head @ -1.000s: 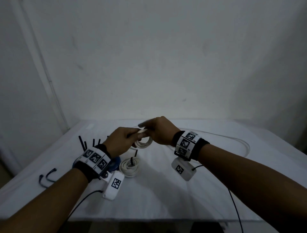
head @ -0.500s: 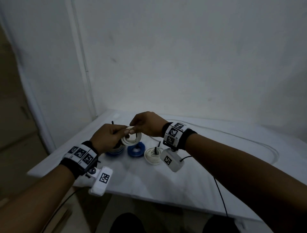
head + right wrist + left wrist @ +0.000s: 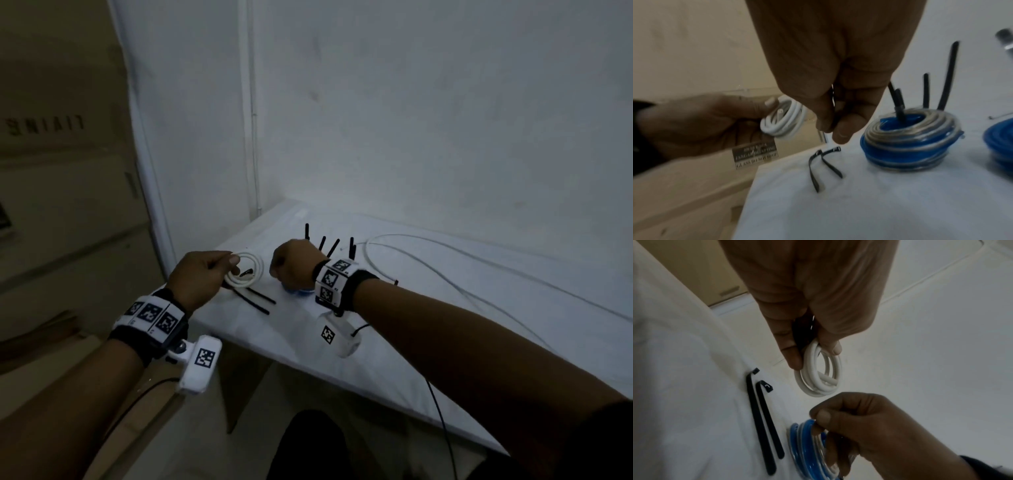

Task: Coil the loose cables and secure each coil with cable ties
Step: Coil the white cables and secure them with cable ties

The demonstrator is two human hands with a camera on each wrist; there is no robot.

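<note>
Left hand [image 3: 809,308] pinches white coil [image 3: 819,376] above counter [image 3: 428,342] edge, keeping loops together for tying. Right hand [image 3: 294,265] curled, apparently empty, just right of coil, reaching toward two loose cable ties [image 3: 761,421] below coil.

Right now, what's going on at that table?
A person is bundling cables. Their left hand pinches a small coiled white cable in the air beside the white-covered table's edge; no tie shows on it. The right hand, fingers curled, hovers over a blue and silver cable coil already bound with black ties. Two loose black cable ties lie nearby, and a long white cable remains uncoiled.
</note>
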